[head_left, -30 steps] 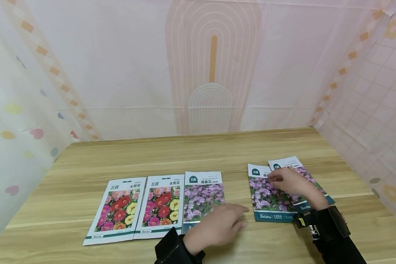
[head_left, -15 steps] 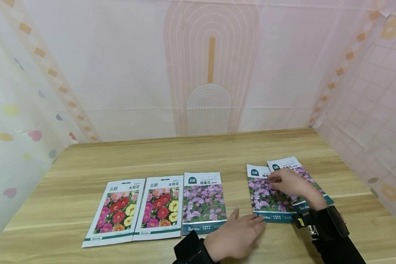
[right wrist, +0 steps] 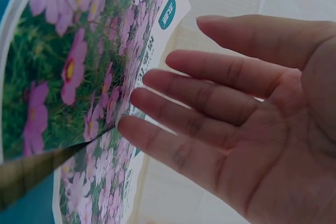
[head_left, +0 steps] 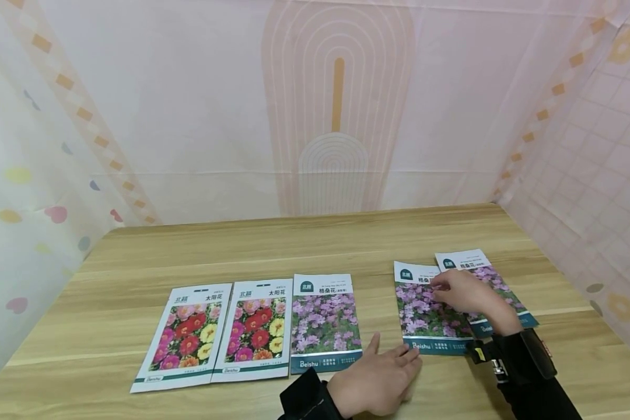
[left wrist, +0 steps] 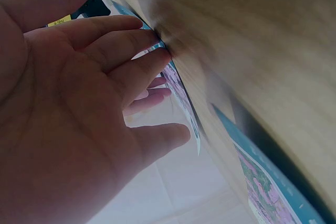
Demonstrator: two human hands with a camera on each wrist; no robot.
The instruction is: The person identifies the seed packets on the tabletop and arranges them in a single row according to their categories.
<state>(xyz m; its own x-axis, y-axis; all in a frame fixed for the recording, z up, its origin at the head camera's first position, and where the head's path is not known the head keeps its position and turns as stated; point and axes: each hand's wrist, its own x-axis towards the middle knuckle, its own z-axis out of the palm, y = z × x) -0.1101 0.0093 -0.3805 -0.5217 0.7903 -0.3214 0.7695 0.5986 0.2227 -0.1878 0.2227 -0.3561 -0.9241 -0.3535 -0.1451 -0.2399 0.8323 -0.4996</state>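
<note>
In the head view my left hand (head_left: 378, 379) lies on the table with its fingers extended and thumb spread. Its fingertips are at the lower edge of a purple-flower seed packet (head_left: 425, 315); the left wrist view shows them at that packet's teal edge. Over the same packet is my right hand (head_left: 464, 291), palm down. In the right wrist view its fingers are nearly straight, the little fingertip touching or almost touching the packets near their seam. Partly under this hand lies another purple-flower seed packet (head_left: 504, 286), slightly rotated and overlapping or abutting its neighbour.
Left of my left hand lies a third purple-flower seed packet (head_left: 325, 321). Beside it are two white seed packets with red and yellow flowers, a nearer one (head_left: 257, 326) and a leftmost one (head_left: 184, 338). Patterned cloth (head_left: 215, 116) borders the wooden table (head_left: 241, 245).
My left hand has slid right, from over the third purple-flower packet to the lower edge of the fourth, its thumb spreading. The rightmost packet has shifted slightly right, with my right hand moving a little.
</note>
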